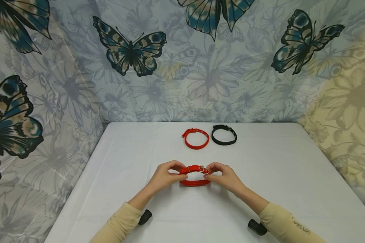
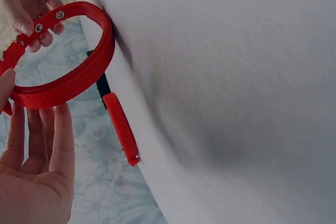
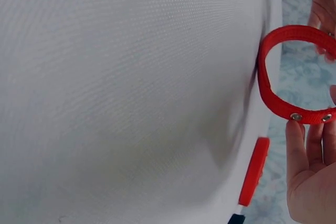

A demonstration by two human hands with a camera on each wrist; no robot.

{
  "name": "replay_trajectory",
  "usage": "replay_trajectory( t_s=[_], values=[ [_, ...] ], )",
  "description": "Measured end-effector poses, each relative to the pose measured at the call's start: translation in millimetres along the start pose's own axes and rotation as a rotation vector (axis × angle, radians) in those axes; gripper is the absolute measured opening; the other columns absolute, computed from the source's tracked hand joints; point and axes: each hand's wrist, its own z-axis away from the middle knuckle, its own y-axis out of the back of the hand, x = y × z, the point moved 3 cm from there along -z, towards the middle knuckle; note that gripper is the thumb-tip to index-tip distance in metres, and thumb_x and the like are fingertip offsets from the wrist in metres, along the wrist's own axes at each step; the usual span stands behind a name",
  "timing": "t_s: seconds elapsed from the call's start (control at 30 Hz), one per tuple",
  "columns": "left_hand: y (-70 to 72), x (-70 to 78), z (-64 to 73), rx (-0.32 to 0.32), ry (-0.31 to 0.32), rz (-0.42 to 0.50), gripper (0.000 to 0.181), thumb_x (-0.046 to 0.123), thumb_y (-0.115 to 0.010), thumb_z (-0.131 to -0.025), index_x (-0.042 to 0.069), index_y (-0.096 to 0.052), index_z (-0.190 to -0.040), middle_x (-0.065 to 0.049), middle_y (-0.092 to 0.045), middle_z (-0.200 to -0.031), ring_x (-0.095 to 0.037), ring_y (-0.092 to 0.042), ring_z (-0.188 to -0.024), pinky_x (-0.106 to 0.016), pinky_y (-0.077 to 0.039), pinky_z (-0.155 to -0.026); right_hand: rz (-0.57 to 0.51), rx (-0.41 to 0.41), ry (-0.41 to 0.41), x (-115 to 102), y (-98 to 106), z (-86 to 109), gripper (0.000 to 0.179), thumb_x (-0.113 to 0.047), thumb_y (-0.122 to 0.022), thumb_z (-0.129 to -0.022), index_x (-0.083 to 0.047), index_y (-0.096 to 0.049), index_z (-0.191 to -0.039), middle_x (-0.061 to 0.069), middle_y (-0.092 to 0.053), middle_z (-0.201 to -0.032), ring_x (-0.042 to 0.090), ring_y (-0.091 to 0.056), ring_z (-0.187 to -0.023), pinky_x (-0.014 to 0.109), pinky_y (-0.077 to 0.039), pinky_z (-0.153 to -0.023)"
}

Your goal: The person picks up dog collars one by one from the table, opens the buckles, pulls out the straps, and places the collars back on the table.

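Observation:
Both hands hold a red buckled collar [image 1: 195, 183], its strap closed into a loop with metal eyelets and a buckle at the top. My left hand [image 1: 165, 175] pinches its left side between thumb and fingers; my right hand [image 1: 226, 176] pinches the right side near the buckle. In the left wrist view the left hand [image 2: 39, 177] has its fingertips under the red band [image 2: 79, 80]. The right wrist view shows the right hand [image 3: 314, 177] with fingertips against the band beside an eyelet; its thumb is mostly cut off there.
Farther back on the white table [image 1: 124, 152] lie a second red collar [image 1: 196, 147] and a black collar [image 1: 224, 143], side by side and both looped. A butterfly-patterned cloth [image 1: 182, 94] hangs behind the table. Dark wrist devices [image 1: 145, 217] show beside the sleeves.

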Motion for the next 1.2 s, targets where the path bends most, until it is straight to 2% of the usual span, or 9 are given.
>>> replay_trajectory(
  t_s=[0.2, 0.3, 0.43, 0.53, 0.63, 0.87, 1.03, 1.2],
  values=[
    [0.2, -0.7, -1.1, -0.008, -0.013, -0.001, 0.024, 0.017, -0.081, -0.081, 0.015, -0.071, -0.103, 0.005, -0.069, -0.093, -0.012, -0.065, -0.091, -0.028, -0.055, -0.079, -0.002, 0.002, 0.007, -1, 0, 0.6, 0.022, -0.026, -0.078, -0.083, -0.016, -0.067, -0.100, -0.002, -0.067, -0.093, 0.019, -0.058, -0.099, 0.038, -0.042, -0.082],
    [0.3, -0.8, -0.9, -0.010, -0.009, 0.008, 0.024, 0.017, -0.081, -0.081, 0.015, -0.071, -0.102, 0.005, -0.069, -0.093, -0.013, -0.065, -0.091, -0.028, -0.056, -0.078, -0.024, 0.008, 0.023, -7, 0, 2.7, 0.025, -0.023, -0.078, -0.084, -0.015, -0.066, -0.105, -0.001, -0.066, -0.097, 0.021, -0.058, -0.101, 0.036, -0.046, -0.080],
    [0.8, -0.2, -0.4, -0.008, 0.000, 0.009, 0.023, 0.018, -0.081, -0.081, 0.014, -0.071, -0.102, 0.003, -0.069, -0.093, -0.014, -0.064, -0.091, -0.027, -0.056, -0.077, -0.057, 0.001, 0.052, -30, 1, 10.3, 0.027, -0.016, -0.076, -0.084, -0.010, -0.065, -0.108, 0.004, -0.066, -0.100, 0.028, -0.059, -0.103, 0.037, -0.052, -0.080],
    [0.8, -0.2, -0.3, -0.005, -0.001, 0.008, 0.024, 0.018, -0.081, -0.081, 0.013, -0.072, -0.103, 0.001, -0.069, -0.094, -0.015, -0.064, -0.091, -0.026, -0.056, -0.077, -0.071, -0.014, 0.073, -50, 3, 16.3, 0.024, -0.011, -0.075, -0.085, -0.006, -0.065, -0.106, 0.007, -0.066, -0.100, 0.030, -0.059, -0.102, 0.041, -0.053, -0.085],
    [0.3, -0.3, -0.1, -0.005, -0.005, 0.013, 0.025, 0.018, -0.081, -0.081, 0.012, -0.072, -0.103, -0.001, -0.069, -0.095, -0.016, -0.064, -0.091, -0.026, -0.056, -0.077, -0.081, -0.022, 0.082, -58, 4, 18.6, 0.020, -0.011, -0.074, -0.086, -0.005, -0.066, -0.104, 0.007, -0.066, -0.099, 0.029, -0.057, -0.103, 0.042, -0.053, -0.088],
    [0.1, 1.4, 0.7, -0.009, -0.012, 0.000, 0.024, 0.017, -0.080, -0.082, 0.012, -0.071, -0.104, 0.001, -0.069, -0.095, -0.014, -0.064, -0.091, -0.026, -0.055, -0.078, -0.093, -0.025, 0.080, -59, 3, 18.3, 0.018, -0.010, -0.074, -0.086, -0.004, -0.066, -0.102, 0.007, -0.066, -0.096, 0.029, -0.057, -0.102, 0.041, -0.053, -0.088],
    [0.7, 5.0, -1.0, -0.008, -0.019, -0.036, 0.028, 0.018, -0.081, -0.081, 0.014, -0.070, -0.107, 0.006, -0.069, -0.097, -0.012, -0.064, -0.093, -0.027, -0.055, -0.080, -0.083, -0.017, 0.070, -60, 3, 18.7, 0.018, -0.011, -0.074, -0.086, -0.006, -0.066, -0.101, 0.007, -0.066, -0.096, 0.029, -0.058, -0.101, 0.038, -0.052, -0.079],
    [-0.6, 11.5, -4.1, 0.002, -0.066, -0.063, 0.034, 0.021, -0.081, -0.081, 0.013, -0.070, -0.112, 0.008, -0.068, -0.101, -0.011, -0.063, -0.095, -0.030, -0.055, -0.082, -0.074, -0.021, 0.070, -61, 4, 19.1, 0.018, -0.011, -0.075, -0.086, -0.007, -0.066, -0.101, 0.008, -0.066, -0.097, 0.031, -0.058, -0.100, 0.036, -0.051, -0.076]
  ],
)
